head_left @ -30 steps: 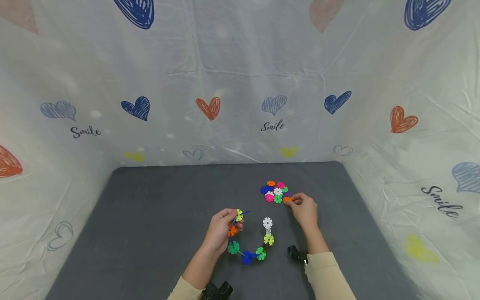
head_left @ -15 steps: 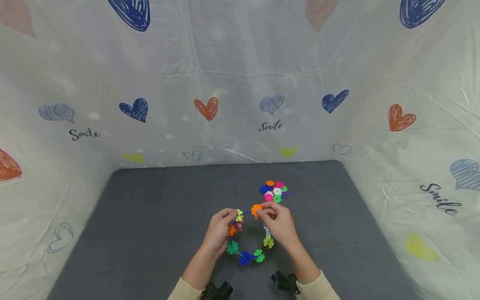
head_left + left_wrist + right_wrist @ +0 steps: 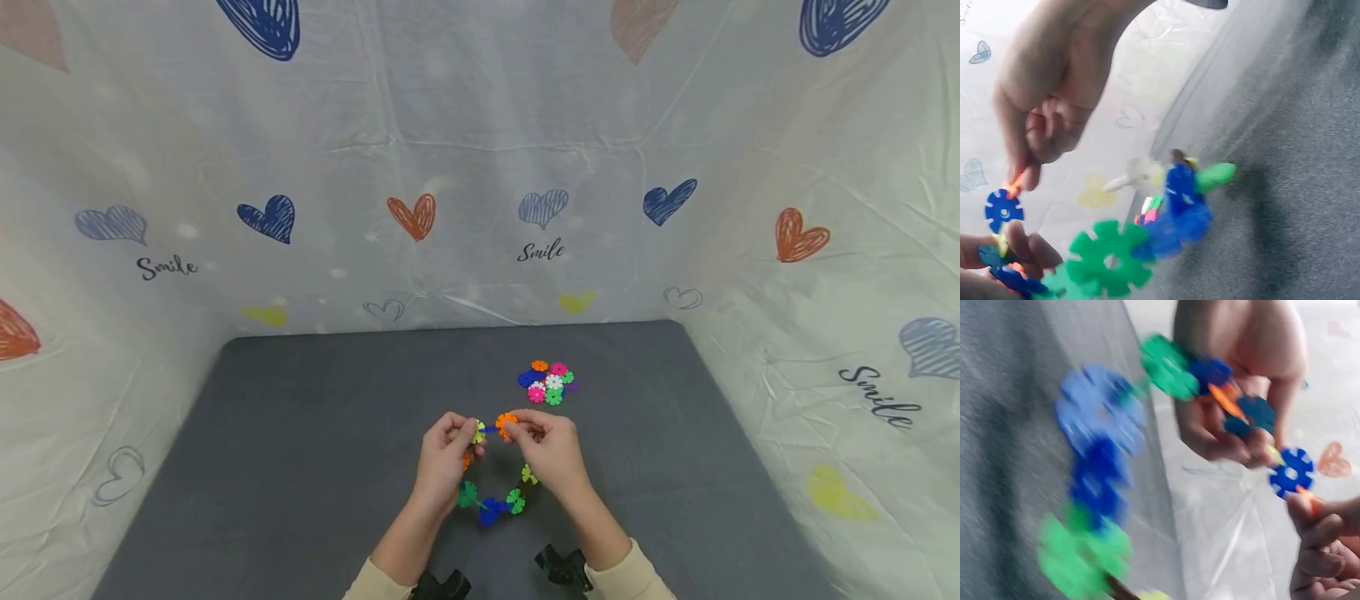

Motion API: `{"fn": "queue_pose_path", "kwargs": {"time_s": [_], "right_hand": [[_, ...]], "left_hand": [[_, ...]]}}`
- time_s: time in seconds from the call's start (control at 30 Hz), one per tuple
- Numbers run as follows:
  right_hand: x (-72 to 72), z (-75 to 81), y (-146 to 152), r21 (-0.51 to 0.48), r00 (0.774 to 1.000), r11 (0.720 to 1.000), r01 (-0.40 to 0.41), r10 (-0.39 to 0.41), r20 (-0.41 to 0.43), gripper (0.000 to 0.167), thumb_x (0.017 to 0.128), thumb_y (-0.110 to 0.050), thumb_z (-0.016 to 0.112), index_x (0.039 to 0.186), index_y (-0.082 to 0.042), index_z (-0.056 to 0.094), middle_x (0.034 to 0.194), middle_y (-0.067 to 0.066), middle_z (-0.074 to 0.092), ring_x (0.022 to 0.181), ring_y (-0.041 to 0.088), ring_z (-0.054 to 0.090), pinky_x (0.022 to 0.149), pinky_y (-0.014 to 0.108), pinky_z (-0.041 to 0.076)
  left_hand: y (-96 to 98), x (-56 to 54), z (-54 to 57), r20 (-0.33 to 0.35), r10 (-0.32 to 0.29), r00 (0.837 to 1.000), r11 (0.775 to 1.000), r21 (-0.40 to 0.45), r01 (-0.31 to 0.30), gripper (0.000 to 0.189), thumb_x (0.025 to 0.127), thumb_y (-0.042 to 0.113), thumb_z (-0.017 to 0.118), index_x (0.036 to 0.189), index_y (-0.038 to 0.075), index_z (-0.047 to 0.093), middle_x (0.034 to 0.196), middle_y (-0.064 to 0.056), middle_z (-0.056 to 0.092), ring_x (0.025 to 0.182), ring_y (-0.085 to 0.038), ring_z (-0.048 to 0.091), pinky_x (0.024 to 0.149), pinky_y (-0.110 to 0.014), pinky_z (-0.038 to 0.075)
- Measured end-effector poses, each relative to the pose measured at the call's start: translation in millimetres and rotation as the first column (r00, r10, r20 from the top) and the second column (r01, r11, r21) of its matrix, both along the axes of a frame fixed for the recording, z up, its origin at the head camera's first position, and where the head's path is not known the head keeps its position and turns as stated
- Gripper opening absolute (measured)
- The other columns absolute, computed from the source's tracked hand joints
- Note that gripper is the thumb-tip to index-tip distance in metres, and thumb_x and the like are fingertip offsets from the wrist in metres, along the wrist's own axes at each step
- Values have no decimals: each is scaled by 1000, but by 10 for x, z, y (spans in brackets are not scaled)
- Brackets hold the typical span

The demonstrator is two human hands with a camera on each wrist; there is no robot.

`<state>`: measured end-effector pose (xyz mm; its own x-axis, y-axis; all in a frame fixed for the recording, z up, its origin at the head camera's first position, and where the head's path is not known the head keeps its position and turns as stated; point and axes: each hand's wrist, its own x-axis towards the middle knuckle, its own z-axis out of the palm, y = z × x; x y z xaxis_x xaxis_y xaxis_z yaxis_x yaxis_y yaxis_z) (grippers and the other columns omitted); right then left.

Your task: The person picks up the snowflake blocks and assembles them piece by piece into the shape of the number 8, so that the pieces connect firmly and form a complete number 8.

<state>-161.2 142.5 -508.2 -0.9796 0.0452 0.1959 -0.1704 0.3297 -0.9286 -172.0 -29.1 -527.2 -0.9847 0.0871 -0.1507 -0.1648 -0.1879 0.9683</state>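
A pale backdrop (image 3: 480, 167) printed with hearts rises behind a dark grey table (image 3: 315, 417), over whose near half two hands work close together. The left hand (image 3: 442, 458) and the right hand (image 3: 555, 454) both have fingers bent into a pinch, thumbs toward each other.

Between and below them curves a chain of notched discs (image 3: 489, 511), one end at the left fingers, the other passing out of sight behind the right hand in the head view. (Whether its lower bend rests on the table or hangs just above it, I cannot tell.) Beyond the hands, apart from the chain, lies a small pile of loose discs (image 3: 553, 382) in mixed colours.

Down to single pieces: the left hand grips the yellow-green disc (image 3: 479, 431) near the chain's end, and a blue disc (image 3: 1004, 211) projects from it. The right hand holds an orange disc (image 3: 507, 426) at that blue edge.

The step in hand looks to be joining orange to blue; whether the notches are seated is unclear. The next move seems to call for matching slot to slot, discs crosswise, then a firm push while the left hand braces the chain.
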Motion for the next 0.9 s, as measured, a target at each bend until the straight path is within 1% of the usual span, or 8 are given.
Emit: {"fn": "queue_pose_path", "kwargs": {"time_s": [0.2,0.3,0.4,0.5,0.63,0.73,0.8,0.9], "right_hand": [[41,-71,-74,-84,994,996,36,-45,-105,15,94,-17,73,102,-6,79,77,7,76,40,6,40,42,22,34],[41,-89,-78,-91,993,996,18,-29,-117,19,96,-18,71,107,-5,78,79,8,76,43,6,44,42,23,35],[3,-66,-48,-41,998,999,-17,14,-66,23,99,-19,67,115,-6,76,79,8,76,50,7,51,44,23,40],[-58,-36,18,27,996,996,-85,84,24,24,101,-19,63,119,-7,74,78,8,73,54,9,52,47,23,41],[-117,11,93,90,976,975,-204,194,102,24,102,-16,61,120,-6,72,81,9,72,57,8,52,49,23,40],[-153,40,134,133,959,956,-263,243,148,25,103,-21,60,124,-10,70,82,5,72,59,10,55,52,23,42],[-201,44,197,153,958,955,-255,228,174,27,104,-27,58,125,-13,69,80,4,72,56,14,53,52,24,42],[-338,-51,380,195,979,970,-148,116,165,30,103,-32,59,125,-13,69,81,7,74,62,22,59,56,27,45]], "left_hand": [[60,36,-1,-24,51,998,998,47,-50,20,106,16,54,95,-1,53,83,-11,65,74,-22,64,73,-29,56],[54,28,-1,-17,43,999,998,52,-42,22,106,20,55,95,1,53,85,-11,65,77,-26,65,76,-30,56],[23,12,-6,23,-16,1000,1000,19,15,23,107,23,52,98,2,53,88,-11,66,80,-26,65,82,-36,56],[-16,0,-8,47,-104,993,991,-84,108,28,107,29,51,108,1,56,95,-13,68,87,-27,66,86,-42,54],[-28,-19,7,-1,-182,983,954,-243,177,37,104,36,57,121,4,64,109,-12,70,100,-28,65,88,-39,53],[-5,-35,25,-36,-210,977,947,-256,194,34,102,35,61,116,5,71,109,-13,72,95,-29,68,87,-43,56],[-1,-43,17,-30,-206,978,954,-229,194,32,101,32,62,112,4,72,106,-17,73,88,-31,71,85,-43,58],[-23,-65,-30,8,-167,986,966,-200,165,29,101,28,63,109,2,72,106,-22,71,76,-25,72,82,-38,59]]}}
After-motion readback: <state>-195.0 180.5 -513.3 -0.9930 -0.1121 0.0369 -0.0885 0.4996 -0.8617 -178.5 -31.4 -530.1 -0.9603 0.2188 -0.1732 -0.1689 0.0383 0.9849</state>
